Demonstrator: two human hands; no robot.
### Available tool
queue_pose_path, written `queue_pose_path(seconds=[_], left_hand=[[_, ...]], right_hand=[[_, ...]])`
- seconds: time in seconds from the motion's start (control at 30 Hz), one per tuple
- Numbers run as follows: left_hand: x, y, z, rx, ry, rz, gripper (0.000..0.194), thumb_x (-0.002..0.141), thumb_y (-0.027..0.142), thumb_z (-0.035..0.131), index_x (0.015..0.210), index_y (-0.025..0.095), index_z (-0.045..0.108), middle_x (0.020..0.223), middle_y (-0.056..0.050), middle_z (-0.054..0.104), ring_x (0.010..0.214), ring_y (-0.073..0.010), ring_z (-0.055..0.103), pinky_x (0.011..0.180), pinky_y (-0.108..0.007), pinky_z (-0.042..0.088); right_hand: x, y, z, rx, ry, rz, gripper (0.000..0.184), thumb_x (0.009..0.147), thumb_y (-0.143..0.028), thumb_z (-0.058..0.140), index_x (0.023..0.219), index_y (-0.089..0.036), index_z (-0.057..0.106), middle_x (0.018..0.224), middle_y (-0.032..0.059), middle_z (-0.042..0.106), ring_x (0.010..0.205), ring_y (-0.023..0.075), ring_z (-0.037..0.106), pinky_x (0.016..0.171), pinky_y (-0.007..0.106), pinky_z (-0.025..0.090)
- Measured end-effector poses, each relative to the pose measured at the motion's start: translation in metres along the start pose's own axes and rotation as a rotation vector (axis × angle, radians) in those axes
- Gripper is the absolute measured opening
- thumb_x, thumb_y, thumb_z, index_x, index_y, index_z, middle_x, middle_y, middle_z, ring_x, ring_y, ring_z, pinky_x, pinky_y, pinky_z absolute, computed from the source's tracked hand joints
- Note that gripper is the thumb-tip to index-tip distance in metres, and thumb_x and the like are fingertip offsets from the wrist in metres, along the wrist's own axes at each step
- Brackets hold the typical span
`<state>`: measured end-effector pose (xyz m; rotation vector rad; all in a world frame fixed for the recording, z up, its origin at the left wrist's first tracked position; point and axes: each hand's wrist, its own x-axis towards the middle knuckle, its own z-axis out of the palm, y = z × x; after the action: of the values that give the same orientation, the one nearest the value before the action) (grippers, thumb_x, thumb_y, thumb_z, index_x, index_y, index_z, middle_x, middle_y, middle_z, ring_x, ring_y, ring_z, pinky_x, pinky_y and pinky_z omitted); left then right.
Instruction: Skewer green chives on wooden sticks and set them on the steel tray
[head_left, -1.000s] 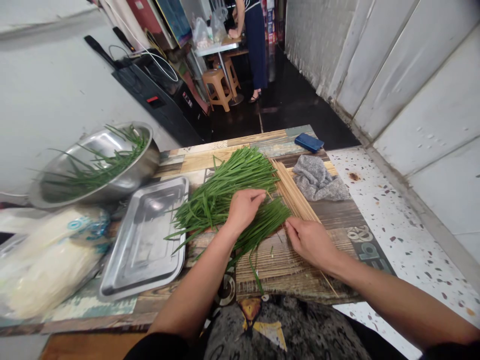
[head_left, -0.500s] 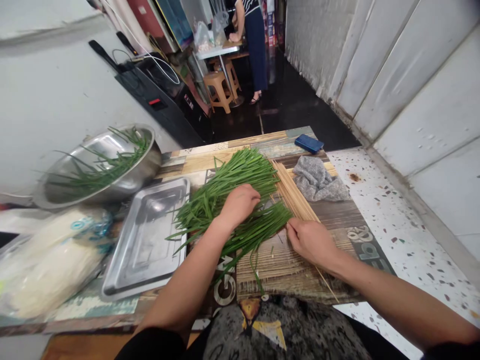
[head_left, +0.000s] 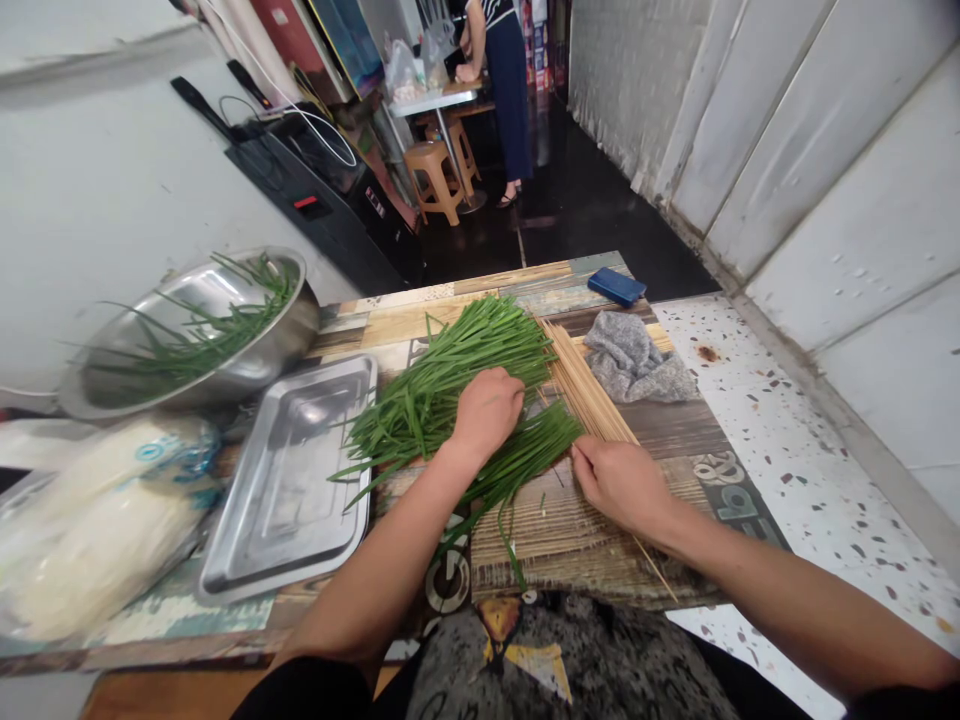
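A large heap of garlic chives (head_left: pixel 480 345) lies on the patterned table in front of me, with a smaller bunch of chives (head_left: pixel 536 450) nearer to me. My left hand (head_left: pixel 489 415) rests on them between heap and bunch, fingers curled closed on the chives; its fingertips are partly hidden. At the right end of the smaller bunch, my right hand (head_left: pixel 619 485) is closed around a thin bamboo skewer (head_left: pixel 660 577), whose tail sticks out behind the palm toward me. Many loose bamboo skewers (head_left: pixel 589 390) lie side by side just beyond my right hand.
Left of the chives lies a metal tray (head_left: pixel 281 510); behind it a steel bowl (head_left: pixel 289 345) holds more chives. A filled plastic bag (head_left: pixel 112 530) sits at far left. A grey cloth (head_left: pixel 634 360) and blue box (head_left: pixel 616 286) lie right. A person (head_left: pixel 506 90) stands beyond.
My left hand has shifted slightly to the right over the chives. My right hand stays almost in place with the skewer.
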<state>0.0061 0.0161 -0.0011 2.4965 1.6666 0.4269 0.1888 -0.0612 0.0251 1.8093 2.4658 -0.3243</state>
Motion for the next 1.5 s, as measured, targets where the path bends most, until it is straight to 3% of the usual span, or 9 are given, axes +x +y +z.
queue_pose_path(seconds=[0.1, 0.23, 0.33, 0.57, 0.9, 1.23, 1.5], left_hand=[[0.0, 0.002, 0.0, -0.06, 0.058, -0.044, 0.022, 0.083, 0.023, 0.046, 0.082, 0.018, 0.067, 0.082, -0.006, 0.065, 0.082, -0.0189, 0.057, 0.081, -0.03, 0.042], [0.001, 0.002, -0.002, -0.201, 0.029, -0.17, 0.014, 0.078, 0.022, 0.05, 0.078, 0.018, 0.064, 0.076, -0.003, 0.066, 0.072, -0.0163, 0.058, 0.072, -0.027, 0.044], [0.003, 0.001, -0.003, -0.297, 0.009, -0.224, 0.014, 0.076, 0.021, 0.052, 0.085, 0.018, 0.063, 0.074, -0.001, 0.066, 0.068, -0.015, 0.058, 0.067, -0.026, 0.044], [0.003, -0.001, -0.004, -0.332, 0.007, -0.202, 0.022, 0.081, 0.021, 0.048, 0.091, 0.018, 0.068, 0.092, -0.003, 0.071, 0.085, -0.0175, 0.063, 0.079, -0.028, 0.045], [0.002, -0.006, -0.005, -0.486, -0.051, -0.22, 0.022, 0.081, 0.024, 0.047, 0.084, 0.018, 0.068, 0.072, 0.001, 0.069, 0.069, -0.014, 0.061, 0.07, -0.024, 0.045], [0.003, -0.005, -0.006, -0.52, -0.063, -0.168, 0.022, 0.081, 0.023, 0.047, 0.081, 0.018, 0.068, 0.073, 0.001, 0.069, 0.071, -0.0137, 0.062, 0.076, -0.025, 0.046], [-0.001, 0.001, -0.01, -0.468, -0.083, -0.112, 0.023, 0.081, 0.021, 0.05, 0.093, 0.019, 0.07, 0.086, -0.001, 0.072, 0.084, -0.0153, 0.064, 0.083, -0.026, 0.047]], right_hand=[[0.0, 0.0, 0.0, 0.012, 0.0, -0.002, 0.029, 0.091, -0.027, 0.033, 0.077, -0.017, 0.057, 0.065, 0.0063, 0.067, 0.055, 0.015, 0.059, 0.05, 0.027, 0.02], [0.0, 0.0, 0.0, 0.024, 0.016, -0.016, 0.03, 0.091, -0.028, 0.032, 0.076, -0.017, 0.057, 0.065, 0.0062, 0.067, 0.054, 0.0144, 0.058, 0.051, 0.027, 0.02], [-0.001, 0.0, 0.0, 0.024, 0.028, -0.018, 0.03, 0.091, -0.028, 0.033, 0.076, -0.017, 0.057, 0.064, 0.0059, 0.066, 0.053, 0.0142, 0.057, 0.051, 0.027, 0.019], [-0.001, 0.001, 0.001, 0.033, 0.03, -0.016, 0.03, 0.091, -0.028, 0.033, 0.076, -0.017, 0.056, 0.063, 0.0053, 0.066, 0.053, 0.0146, 0.057, 0.05, 0.027, 0.019], [0.0, 0.0, 0.0, 0.034, 0.015, -0.007, 0.03, 0.091, -0.028, 0.033, 0.077, -0.017, 0.057, 0.064, 0.0058, 0.067, 0.054, 0.0146, 0.059, 0.051, 0.027, 0.02], [0.0, -0.001, -0.001, 0.049, 0.014, -0.017, 0.032, 0.092, -0.028, 0.031, 0.078, -0.016, 0.057, 0.065, 0.0061, 0.067, 0.055, 0.0141, 0.059, 0.052, 0.027, 0.022], [-0.001, 0.0, -0.001, 0.046, 0.013, -0.014, 0.032, 0.092, -0.027, 0.031, 0.079, -0.016, 0.058, 0.065, 0.0064, 0.067, 0.055, 0.0142, 0.058, 0.052, 0.026, 0.022]])
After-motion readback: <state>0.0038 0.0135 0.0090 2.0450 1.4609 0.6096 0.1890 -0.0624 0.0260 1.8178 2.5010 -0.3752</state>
